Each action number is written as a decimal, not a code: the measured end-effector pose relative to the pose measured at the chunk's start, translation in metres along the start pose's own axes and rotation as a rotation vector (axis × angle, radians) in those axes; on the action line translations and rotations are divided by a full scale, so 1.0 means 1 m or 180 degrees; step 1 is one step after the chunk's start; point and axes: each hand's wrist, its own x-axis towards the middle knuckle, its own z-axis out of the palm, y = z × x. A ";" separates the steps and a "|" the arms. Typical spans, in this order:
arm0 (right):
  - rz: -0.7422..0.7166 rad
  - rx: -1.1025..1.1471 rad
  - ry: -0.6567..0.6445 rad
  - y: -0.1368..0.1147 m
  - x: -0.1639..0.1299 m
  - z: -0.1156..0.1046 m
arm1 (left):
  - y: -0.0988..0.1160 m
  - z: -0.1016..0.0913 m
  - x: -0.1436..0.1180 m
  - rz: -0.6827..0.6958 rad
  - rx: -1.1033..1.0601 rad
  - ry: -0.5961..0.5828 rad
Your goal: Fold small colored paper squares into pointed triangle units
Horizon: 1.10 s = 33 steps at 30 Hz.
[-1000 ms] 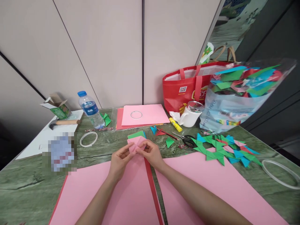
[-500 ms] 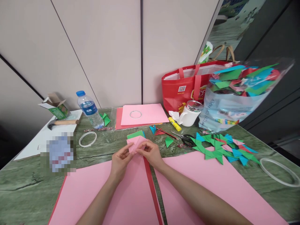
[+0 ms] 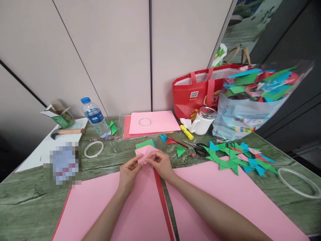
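A small folded piece of pink paper (image 3: 144, 152) with creases is held between my two hands, above the far end of a large pink sheet (image 3: 135, 207). My left hand (image 3: 129, 172) pinches its lower left edge between thumb and fingers. From the right, my right hand (image 3: 160, 164) grips the lower right side, thumb close to the left thumb. Just behind the folded paper lie small green squares of paper (image 3: 145, 144) with a blue one beneath. My fingers cover part of the folds.
Scissors (image 3: 199, 149), a yellow glue stick (image 3: 187, 132) and folded paper rings (image 3: 225, 160) lie to the right. Behind stand a white mug (image 3: 203, 124), red bag (image 3: 185, 100) and water bottle (image 3: 96, 117). At left are a hammer (image 3: 67, 131) and white ring (image 3: 94, 149).
Both hands stay in nearly the same place with the same grip on the folded pink paper. The view has shifted very slightly.
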 end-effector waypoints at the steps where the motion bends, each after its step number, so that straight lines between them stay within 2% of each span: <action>1: -0.0012 -0.0007 0.0005 0.000 0.000 0.000 | 0.000 0.000 0.000 0.0004 -0.0006 -0.0012; 8: 0.0092 0.0106 0.0091 0.002 0.001 0.000 | 0.007 0.001 -0.003 -0.0040 -0.0392 -0.0437; 19: 0.0239 0.0418 -0.0043 0.001 0.000 0.001 | 0.005 0.001 -0.003 -0.0047 -0.0128 -0.0196; 26: 0.0204 0.0577 -0.0067 -0.003 0.000 0.001 | 0.002 -0.002 -0.002 0.0221 0.0097 -0.0292; 33: -0.0110 0.0100 -0.0008 -0.002 -0.002 0.001 | -0.003 -0.006 0.000 0.0289 0.0243 -0.0285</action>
